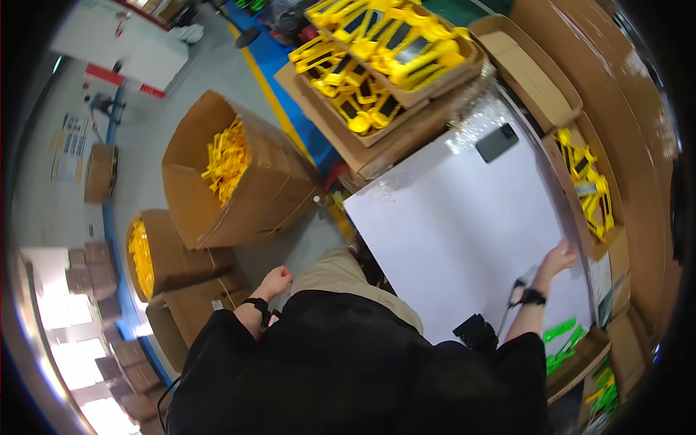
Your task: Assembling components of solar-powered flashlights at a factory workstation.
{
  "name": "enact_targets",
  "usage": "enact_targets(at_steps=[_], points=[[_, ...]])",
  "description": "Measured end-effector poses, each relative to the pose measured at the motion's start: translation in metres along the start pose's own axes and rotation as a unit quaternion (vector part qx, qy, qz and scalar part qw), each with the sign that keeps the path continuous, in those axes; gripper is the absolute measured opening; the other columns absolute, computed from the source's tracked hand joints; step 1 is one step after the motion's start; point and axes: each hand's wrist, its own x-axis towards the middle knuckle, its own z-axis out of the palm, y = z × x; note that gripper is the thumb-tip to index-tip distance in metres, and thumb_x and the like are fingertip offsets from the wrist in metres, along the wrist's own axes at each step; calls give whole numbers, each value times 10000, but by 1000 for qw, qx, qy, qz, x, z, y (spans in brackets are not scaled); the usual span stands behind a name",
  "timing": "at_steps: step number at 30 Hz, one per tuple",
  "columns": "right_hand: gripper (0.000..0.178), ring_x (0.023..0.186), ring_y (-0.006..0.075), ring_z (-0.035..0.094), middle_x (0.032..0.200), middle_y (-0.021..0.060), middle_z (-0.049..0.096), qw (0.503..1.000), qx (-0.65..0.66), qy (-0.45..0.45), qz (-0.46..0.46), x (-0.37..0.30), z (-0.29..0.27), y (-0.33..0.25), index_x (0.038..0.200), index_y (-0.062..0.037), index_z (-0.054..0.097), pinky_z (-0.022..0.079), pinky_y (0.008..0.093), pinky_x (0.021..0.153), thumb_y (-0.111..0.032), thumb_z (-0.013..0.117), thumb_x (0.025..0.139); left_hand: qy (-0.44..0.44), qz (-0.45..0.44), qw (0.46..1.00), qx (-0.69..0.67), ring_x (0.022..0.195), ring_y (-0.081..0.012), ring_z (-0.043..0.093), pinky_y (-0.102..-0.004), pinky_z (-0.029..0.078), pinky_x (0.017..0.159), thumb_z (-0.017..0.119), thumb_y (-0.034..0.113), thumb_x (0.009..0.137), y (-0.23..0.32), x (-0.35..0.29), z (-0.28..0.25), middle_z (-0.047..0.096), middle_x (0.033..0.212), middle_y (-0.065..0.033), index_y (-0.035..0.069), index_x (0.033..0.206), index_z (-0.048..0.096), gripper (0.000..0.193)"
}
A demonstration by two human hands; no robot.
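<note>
My left hand [275, 281] hangs beside my lap with its fingers curled in; nothing shows in it. A black band is on its wrist. Over the right side of the white tabletop [449, 232], my right hand [560, 258] reaches toward the edge with its fingers loosely apart and nothing visible in them. It is nearest to a cardboard tray [607, 250] of yellow parts with dark panels [584, 181]. A dark smartphone [497, 143] lies at the table's far end. Closer to me is a black strap-like object [476, 333].
Cardboard trays heaped with yellow parts [406, 47] stand beyond the table. On the floor at left are large cartons [268, 185] with yellow pieces inside. Green parts [562, 348] lie in a low box by my right elbow. An empty cardboard tray [529, 72] sits far right.
</note>
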Motion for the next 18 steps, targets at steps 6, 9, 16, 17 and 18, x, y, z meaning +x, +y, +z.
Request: enact_targets(at_steps=[6, 9, 16, 17, 18], points=[[259, 1059, 198, 490, 1153, 124, 501, 903, 183, -386, 50, -216, -24, -155, 1130, -3, 515, 422, 304, 879, -62, 571, 885, -3, -49, 998, 42, 897, -307, 640, -377, 484, 789, 580, 296, 781, -20, -33, -9, 673, 904, -164, 31, 925, 641, 308], [149, 928, 190, 549, 1036, 101, 557, 811, 267, -519, -28, -267, -49, -212, 1008, -23, 546, 455, 280, 778, -34, 555, 860, -13, -54, 998, 8, 886, -319, 638, -384, 484, 785, 541, 301, 807, -88, -56, -4, 668, 909, -182, 30, 942, 642, 320], [41, 684, 154, 595, 749, 74, 610, 666, 164, -723, -84, -315, -56, -286, 884, -17, 582, 485, 278, 673, -45, 562, 863, -388, 84, 915, 64, 929, -216, 617, -365, 484, 795, 527, 204, 884, -111, -139, -69, 657, 1027, -117, 36, 1111, 616, 296], [36, 727, 128, 595, 781, 55, 622, 644, 153, -744, -96, -320, -50, -297, 902, -22, 563, 484, 263, 686, -47, 545, 883, -388, 74, 918, 45, 928, -215, 618, -364, 486, 793, 527, 205, 883, -139, -147, -77, 657, 1030, -116, 39, 1109, 616, 294], [36, 727, 128, 595, 781, 55, 622, 641, 149, -746, -102, -326, -46, -310, 902, -22, 563, 484, 263, 686, -47, 545, 883, -390, 66, 918, 28, 927, -214, 618, -364, 487, 790, 528, 206, 882, -161, -149, -92, 656, 1032, -115, 42, 1107, 617, 293]])
